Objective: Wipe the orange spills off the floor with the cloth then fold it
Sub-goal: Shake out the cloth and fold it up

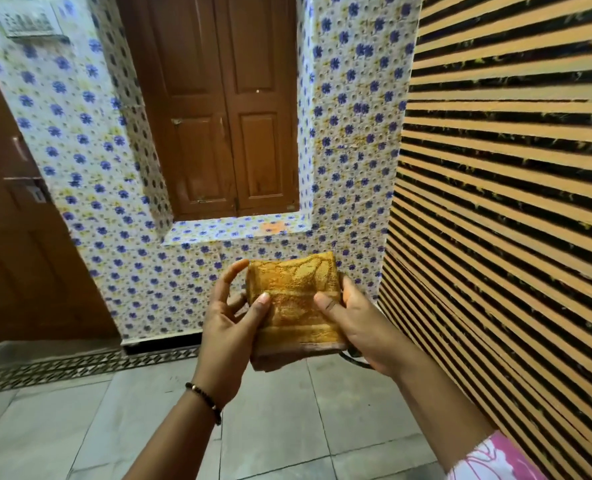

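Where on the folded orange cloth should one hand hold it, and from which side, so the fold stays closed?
Probably the near short edge of the cloth, coming from below and the right as the right hand does: the layers stack there, so thumb on top and fingers beneath clamp them together.

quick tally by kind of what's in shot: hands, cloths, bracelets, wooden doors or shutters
hands: 2, left and right, both holding the cloth
cloths: 1, the folded orange cloth
bracelets: 1, beaded bracelet on the left wrist
wooden doors or shutters: 2, the brown door at left and the shuttered window
total: 6
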`<state>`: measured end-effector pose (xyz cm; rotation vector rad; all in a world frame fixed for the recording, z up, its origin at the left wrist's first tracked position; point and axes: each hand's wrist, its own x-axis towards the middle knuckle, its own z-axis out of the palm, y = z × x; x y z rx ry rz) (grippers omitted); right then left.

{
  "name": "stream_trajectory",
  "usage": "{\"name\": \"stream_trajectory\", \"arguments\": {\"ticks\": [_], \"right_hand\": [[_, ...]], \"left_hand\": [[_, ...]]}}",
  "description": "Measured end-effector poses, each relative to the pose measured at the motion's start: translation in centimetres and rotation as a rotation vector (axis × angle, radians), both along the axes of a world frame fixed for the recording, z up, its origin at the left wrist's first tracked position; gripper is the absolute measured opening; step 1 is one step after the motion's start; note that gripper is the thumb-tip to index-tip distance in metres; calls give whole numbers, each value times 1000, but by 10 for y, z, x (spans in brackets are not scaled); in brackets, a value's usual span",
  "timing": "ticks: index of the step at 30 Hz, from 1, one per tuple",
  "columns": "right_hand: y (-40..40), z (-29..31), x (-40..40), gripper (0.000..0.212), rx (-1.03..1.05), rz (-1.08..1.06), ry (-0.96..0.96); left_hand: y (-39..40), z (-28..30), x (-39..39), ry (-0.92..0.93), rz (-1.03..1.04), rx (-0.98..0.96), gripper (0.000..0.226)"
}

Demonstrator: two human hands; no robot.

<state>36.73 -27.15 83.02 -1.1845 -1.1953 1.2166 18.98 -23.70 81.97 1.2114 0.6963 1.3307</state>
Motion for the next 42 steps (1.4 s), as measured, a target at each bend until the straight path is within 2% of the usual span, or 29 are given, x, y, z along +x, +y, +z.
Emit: {"name": "stream_trajectory", "arguments": {"ticks": [2, 4, 5, 9, 11, 14, 21, 25, 32, 38, 42], "right_hand": [[-9, 2, -5, 84, -2, 58, -101], [-23, 7, -16, 97, 65, 56, -140], [-29, 8, -21, 93, 105, 54, -137], [-64, 7, -41, 53, 138, -56, -81], [-84, 0, -50, 47, 115, -155, -34], [-123, -17, -64, 50, 86, -311, 45], [-245, -44, -75, 72, 25, -689, 141], [-338, -48, -81, 81, 29, -934, 124], [-515, -65, -107, 90, -22, -1260, 109], [-688, -87, -149, 83, -7, -1512, 135], [-784, -101, -183, 80, 16, -1707, 199]], "left_hand": [[4, 2, -8, 23, -51, 20, 49], [5, 3, -17, 34, -123, 23, 47], [5, 2, -22, 26, -164, 21, 48], [-5, -1, -38, 39, -367, 7, 59], [-16, -4, -42, 95, -438, 9, 66], [-38, -14, -46, 175, -572, 17, 75], [-120, -36, -17, 198, -873, -35, 76], [-189, -49, 12, 171, -1101, -12, 73], [-349, -72, 36, 202, -1377, 28, 75], [-518, -92, 40, 240, -1620, 49, 73], [-616, -107, 40, 289, -1775, 153, 71]]}}
